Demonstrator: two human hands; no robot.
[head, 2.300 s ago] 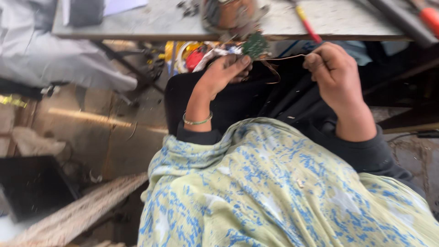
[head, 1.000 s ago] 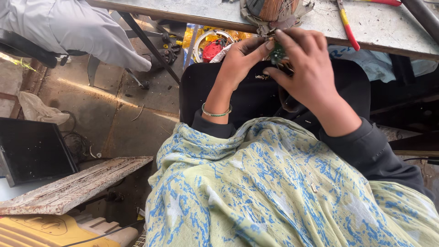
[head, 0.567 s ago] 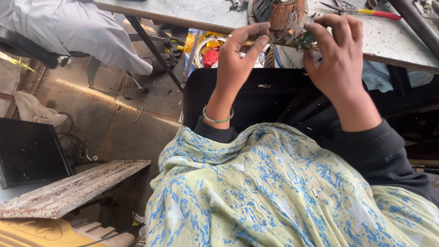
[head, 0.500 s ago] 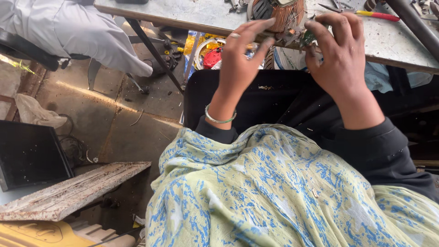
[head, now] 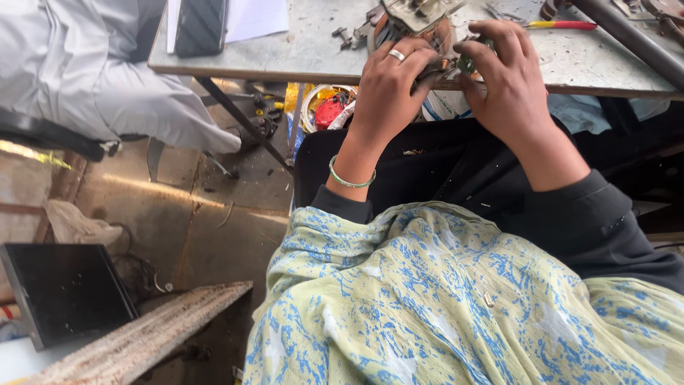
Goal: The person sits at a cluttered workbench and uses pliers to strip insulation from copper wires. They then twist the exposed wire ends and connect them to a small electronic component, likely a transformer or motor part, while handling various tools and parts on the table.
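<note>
- compared with half a second earlier, both hands are seen further up onto the bench (head: 299, 50) edge, and more of the bench top has come into view, including a dark phone (head: 201, 25) and white paper (head: 251, 18) at far left.
- the left hand (head: 388, 89) is curled over a small motor-like assembly (head: 420, 25), its fingers closed around the near side; a silver ring (head: 397, 55) and a green bangle (head: 350, 182) are worn on it.
- the right hand (head: 509, 78) is closed on the right side of the same assembly, where a small green part (head: 467, 65) is pinched at the fingertips.
- the assembly rests at the near edge of the bench, between the two hands; copper-coloured windings and a pale metal bracket can be made out, though much is hidden.
- the bench top is grey, scuffed metal on thin dark legs; a red-and-yellow handled tool (head: 563, 25) and a dark metal bar (head: 627, 36) lie at far right.
- under the bench, a heap of yellow and red wiring (head: 324, 107) is seen on the bare concrete floor (head: 178, 214).
- a weathered wooden plank (head: 142, 339) and a flat black box (head: 64, 289) lie at near left; grey cloth (head: 92, 71) belonging to another person is seen at far left.
- a pale green garment (head: 442, 306) with blue print, soft and creased, fills the near view over dark sleeves.
</note>
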